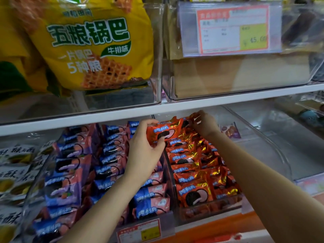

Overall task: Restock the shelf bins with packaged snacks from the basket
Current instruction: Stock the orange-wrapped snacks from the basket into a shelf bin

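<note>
Obs: left hand (145, 146) gripped red cookie packet (163, 132), thumb beneath, fingers curled over its top, above the back end of clear bin (173, 187) of red packets. The right hand (206, 124) pinched a foil wrapper edge over the bin's back right. Blue packets (112, 158) lay left of the bin.

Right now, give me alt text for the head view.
The left hand and right hand each grip red packets at the back of a clear bin filled with more, under a white shelf. Left of it sit blue packets; above, a yellow bag and price tag.
</note>
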